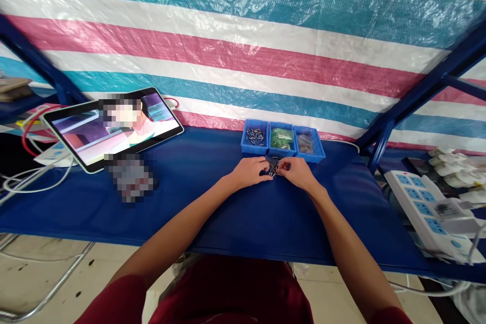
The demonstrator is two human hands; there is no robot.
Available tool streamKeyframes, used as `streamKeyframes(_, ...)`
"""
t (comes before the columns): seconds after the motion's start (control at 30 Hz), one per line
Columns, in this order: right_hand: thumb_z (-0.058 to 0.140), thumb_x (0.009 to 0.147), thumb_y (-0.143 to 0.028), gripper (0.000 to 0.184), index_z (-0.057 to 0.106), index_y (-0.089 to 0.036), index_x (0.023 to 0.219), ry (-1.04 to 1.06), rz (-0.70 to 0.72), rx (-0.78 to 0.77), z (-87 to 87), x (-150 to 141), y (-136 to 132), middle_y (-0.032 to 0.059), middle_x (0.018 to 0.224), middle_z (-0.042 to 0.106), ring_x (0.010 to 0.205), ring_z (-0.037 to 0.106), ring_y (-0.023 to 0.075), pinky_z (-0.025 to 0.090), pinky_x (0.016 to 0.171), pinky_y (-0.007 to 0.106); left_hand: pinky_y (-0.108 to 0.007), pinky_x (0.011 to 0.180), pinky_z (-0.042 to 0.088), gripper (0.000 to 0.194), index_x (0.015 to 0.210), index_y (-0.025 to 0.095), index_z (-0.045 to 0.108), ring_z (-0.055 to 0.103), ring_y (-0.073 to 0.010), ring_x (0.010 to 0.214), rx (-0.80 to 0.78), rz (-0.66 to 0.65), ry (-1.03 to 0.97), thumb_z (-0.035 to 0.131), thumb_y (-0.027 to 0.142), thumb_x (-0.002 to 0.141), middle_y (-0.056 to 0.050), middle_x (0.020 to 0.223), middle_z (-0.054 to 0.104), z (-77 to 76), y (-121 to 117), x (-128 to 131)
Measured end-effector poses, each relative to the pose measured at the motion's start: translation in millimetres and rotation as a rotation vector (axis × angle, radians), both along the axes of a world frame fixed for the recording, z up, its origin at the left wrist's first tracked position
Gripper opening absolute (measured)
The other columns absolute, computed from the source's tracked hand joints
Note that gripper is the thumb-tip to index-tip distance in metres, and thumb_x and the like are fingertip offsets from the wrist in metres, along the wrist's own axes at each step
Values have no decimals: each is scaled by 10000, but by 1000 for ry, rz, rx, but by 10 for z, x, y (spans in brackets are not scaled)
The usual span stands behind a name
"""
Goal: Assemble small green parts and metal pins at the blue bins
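Observation:
My left hand and my right hand meet over the blue table, fingers pinched together around a small dark part with thin metal pins. Both hands rest on the cloth just in front of three small blue bins. The left bin holds metal pins, the middle bin holds green pieces, the right bin holds greyish-brown pieces. What exactly the fingers grip is too small to make out.
A tablet playing a video leans at the left, with red and white cables beside it. White power strips lie at the right. Blue frame bars and a striped tarpaulin stand behind.

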State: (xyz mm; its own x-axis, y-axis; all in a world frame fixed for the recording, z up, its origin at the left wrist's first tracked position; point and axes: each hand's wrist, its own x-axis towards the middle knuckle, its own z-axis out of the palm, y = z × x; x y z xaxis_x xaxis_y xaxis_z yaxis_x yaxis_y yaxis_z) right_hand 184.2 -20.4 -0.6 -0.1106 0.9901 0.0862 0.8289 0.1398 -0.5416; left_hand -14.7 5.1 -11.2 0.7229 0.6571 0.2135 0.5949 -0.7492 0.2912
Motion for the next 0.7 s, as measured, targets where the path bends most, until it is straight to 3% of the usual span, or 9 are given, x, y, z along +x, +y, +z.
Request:
streamKeyframes(0.27,648,739,-310,149,661,-206,633,14,-20,31,-13,-6,4,9,607,637,589,545,157,347,568,268,-256,599,383,147,838,195,637,626,-176,783,-32,114,67,575,327,857,-21,910,662,7,-58,68)
streamKeyframes(0.57,633,776,-321,200,648,-207,612,54,-28,72,-9,-30,-5,10,587,624,572,542,164,350,564,279,-280,614,419,143,826,166,644,635,-206,777,37,196,123,507,200,847,-67,868,650,8,-113,116)
streamKeyframes(0.7,627,793,-313,142,712,-204,825,81,21,149,0,-30,-4,18,677,641,609,547,168,391,609,288,-267,626,425,129,843,169,636,635,-191,771,56,191,93,513,205,850,-57,876,651,11,-74,89)
